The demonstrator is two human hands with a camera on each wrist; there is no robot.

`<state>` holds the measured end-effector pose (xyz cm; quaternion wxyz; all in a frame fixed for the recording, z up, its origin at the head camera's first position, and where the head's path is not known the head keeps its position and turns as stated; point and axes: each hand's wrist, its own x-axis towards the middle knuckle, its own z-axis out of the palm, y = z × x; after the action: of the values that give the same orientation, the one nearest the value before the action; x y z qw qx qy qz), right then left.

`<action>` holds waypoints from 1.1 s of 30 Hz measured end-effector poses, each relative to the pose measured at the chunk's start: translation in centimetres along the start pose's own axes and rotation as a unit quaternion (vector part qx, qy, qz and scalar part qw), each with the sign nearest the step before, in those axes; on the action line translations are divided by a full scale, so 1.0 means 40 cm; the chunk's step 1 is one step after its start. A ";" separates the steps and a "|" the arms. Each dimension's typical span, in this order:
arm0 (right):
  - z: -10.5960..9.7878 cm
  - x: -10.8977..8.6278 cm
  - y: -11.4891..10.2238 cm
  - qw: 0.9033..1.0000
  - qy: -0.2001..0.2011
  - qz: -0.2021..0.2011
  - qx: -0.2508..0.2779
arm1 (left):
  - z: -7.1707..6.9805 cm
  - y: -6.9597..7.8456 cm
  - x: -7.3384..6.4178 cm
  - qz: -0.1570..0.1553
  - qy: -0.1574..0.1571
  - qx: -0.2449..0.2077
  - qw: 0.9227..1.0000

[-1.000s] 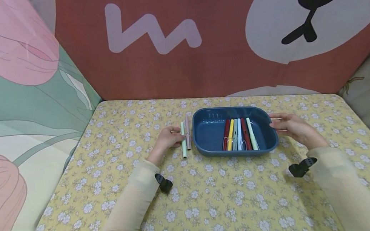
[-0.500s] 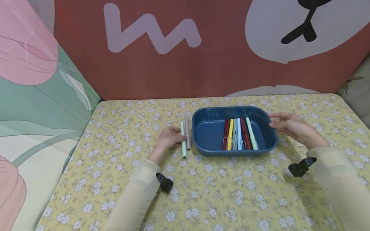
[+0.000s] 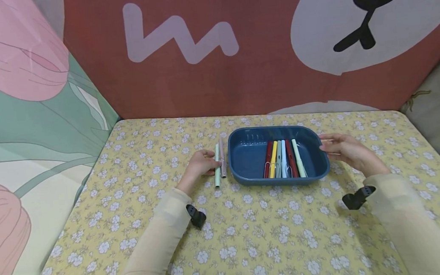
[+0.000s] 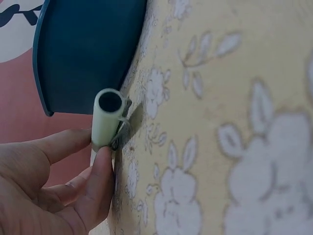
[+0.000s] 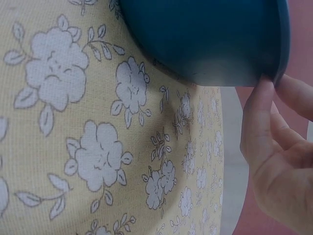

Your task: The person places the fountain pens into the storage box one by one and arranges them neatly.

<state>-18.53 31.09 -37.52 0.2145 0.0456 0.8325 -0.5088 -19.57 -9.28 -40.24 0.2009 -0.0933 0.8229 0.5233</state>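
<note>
My left hand (image 3: 200, 163) pinches a light green pen (image 3: 217, 171) between thumb and fingers, just left of the blue tray. In the left wrist view the pen's hollow end (image 4: 108, 110) faces the camera, with its wire clip on the side toward the cloth. A pinkish-mauve pen (image 3: 223, 167) lies between that pen and the tray. My right hand (image 3: 345, 151) grips the right rim of the dark blue tray (image 3: 247, 180); in the right wrist view thumb and finger meet at the rim (image 5: 282, 46).
Inside the tray several pens lie side by side: dark red, yellow (image 3: 273, 159), grey-green, light blue (image 3: 284, 158), another dark red, and pale green (image 3: 299, 157) at the right. A yellow flowered cloth (image 3: 257, 237) covers the table. A reddish printed backdrop (image 3: 201, 92) stands behind.
The light green pen in my left hand has tilted slightly, its near end shifting a little left. The right hand and tray look the same.
</note>
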 end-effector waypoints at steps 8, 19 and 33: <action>0.003 0.002 0.001 1.000 0.004 0.003 0.001 | -0.003 0.001 -0.002 -0.005 -0.004 -0.011 1.000; 0.004 0.002 0.002 1.000 0.000 0.001 0.005 | -0.018 -0.005 -0.002 -0.016 -0.010 -0.059 0.998; 0.001 0.004 0.002 1.000 -0.001 -0.001 0.002 | -0.060 0.004 -0.009 -0.008 -0.001 -0.067 0.998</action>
<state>-18.63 31.07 -37.69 0.2146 0.0445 0.8315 -0.5105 -19.84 -11.40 -39.06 0.1988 -0.1123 0.7852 0.5755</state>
